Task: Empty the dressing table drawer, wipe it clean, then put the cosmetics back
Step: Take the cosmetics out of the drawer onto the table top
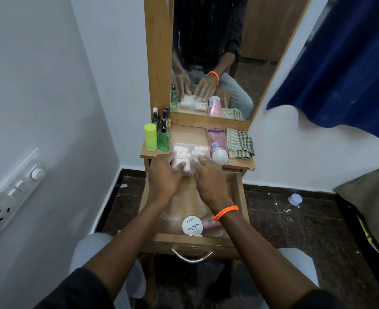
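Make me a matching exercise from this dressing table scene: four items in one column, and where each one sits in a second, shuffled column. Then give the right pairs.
Things
1. nail polish remover tin
2. checked cloth
3. lime-green bottle
4. clear plastic box

Places
A. right end of the tabletop
B. under the fingers of both hands, at the tabletop's front edge
C. inside the open drawer, near its front
D. left end of the tabletop, beside a green glass bottle

Pairs: 1-C, 2-A, 3-D, 4-B
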